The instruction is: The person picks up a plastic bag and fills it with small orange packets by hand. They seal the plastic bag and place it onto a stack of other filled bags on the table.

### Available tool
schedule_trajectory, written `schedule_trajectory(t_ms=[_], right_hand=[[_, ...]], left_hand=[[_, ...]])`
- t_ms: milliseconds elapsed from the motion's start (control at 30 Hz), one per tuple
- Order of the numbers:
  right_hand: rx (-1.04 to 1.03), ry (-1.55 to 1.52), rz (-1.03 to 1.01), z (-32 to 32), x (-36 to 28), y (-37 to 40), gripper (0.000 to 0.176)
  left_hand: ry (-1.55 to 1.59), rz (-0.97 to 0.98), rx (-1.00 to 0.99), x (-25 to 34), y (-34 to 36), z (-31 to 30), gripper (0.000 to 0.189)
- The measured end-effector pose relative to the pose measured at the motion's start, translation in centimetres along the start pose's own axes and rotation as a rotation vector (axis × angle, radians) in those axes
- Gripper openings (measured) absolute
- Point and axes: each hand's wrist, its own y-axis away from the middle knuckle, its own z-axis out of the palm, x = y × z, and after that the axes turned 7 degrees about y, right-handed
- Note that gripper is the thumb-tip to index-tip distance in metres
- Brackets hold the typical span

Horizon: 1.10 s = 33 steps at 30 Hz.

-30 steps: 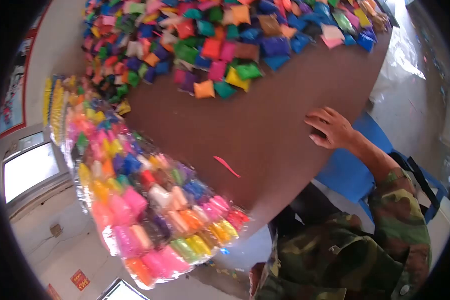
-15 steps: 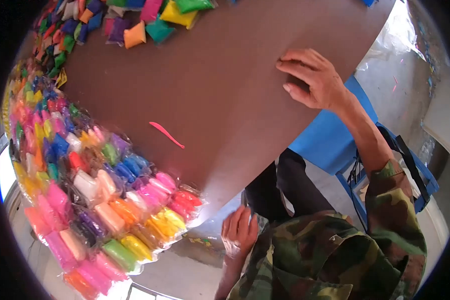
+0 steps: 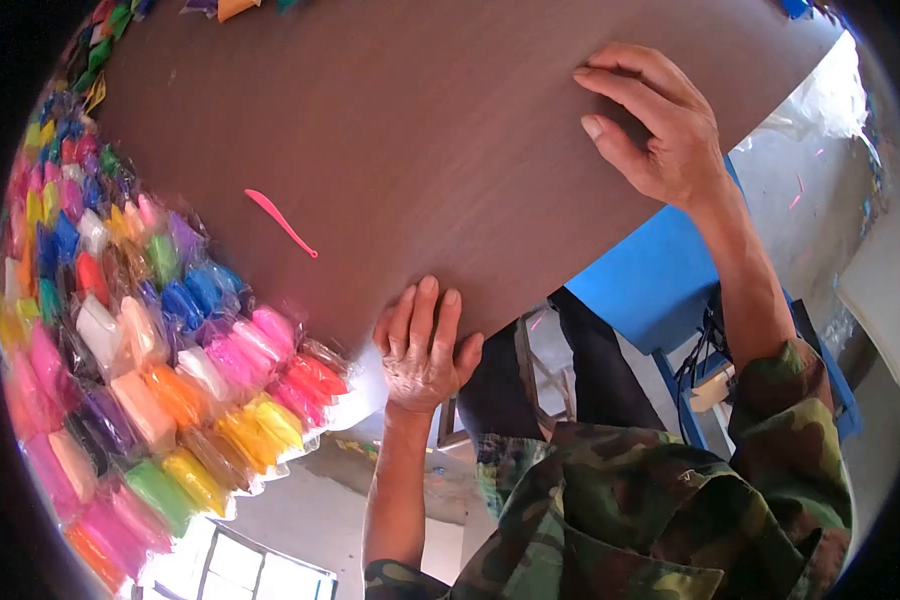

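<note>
My left hand (image 3: 422, 345) lies palm down at the near edge of the brown table (image 3: 400, 130). Its fingers are stretched out on the surface and it holds nothing. Farther right, my right hand (image 3: 660, 125) rests on the tabletop with bent fingers, the thumb apart from them and nothing in its grasp. On the board left of both hands lies a thin pink plastic modelling tool (image 3: 282, 224), touched by neither. My left hand is the nearer one to it.
Many clear packets of coloured soft clay (image 3: 160, 400) cover the table's left side. More packets (image 3: 235, 8) show at the top edge. A blue stool-like seat (image 3: 650, 270) stands below the table's right edge, near clear plastic wrapping (image 3: 830, 95).
My left hand has come up from beside the table onto its near edge, fingers now spread flat. My right hand stays on the table, open. The view has shifted, so packets and tool appear farther left.
</note>
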Motion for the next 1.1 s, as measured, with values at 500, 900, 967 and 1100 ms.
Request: schedule_trajectory(t_ms=[500,900,967,1100], right_hand=[[-0.007,0.046,-0.013,0.04,0.02,0.36,0.032],[0.002,0.074,-0.013,0.02,0.06,0.26,0.032],[-0.004,0.068,-0.023,-0.04,0.26,0.3,0.032],[0.001,0.065,-0.015,0.12,0.31,0.34,0.031]], left_hand=[[0.052,-0.017,0.004,0.12,-0.17,-0.31,0.055],[0.12,-0.08,0.049,0.39,-0.18,-0.38,0.055],[0.124,-0.09,0.05,0.49,0.0,-0.33,0.055],[0.142,-0.089,0.054,0.26,-0.08,-0.28,0.059]])
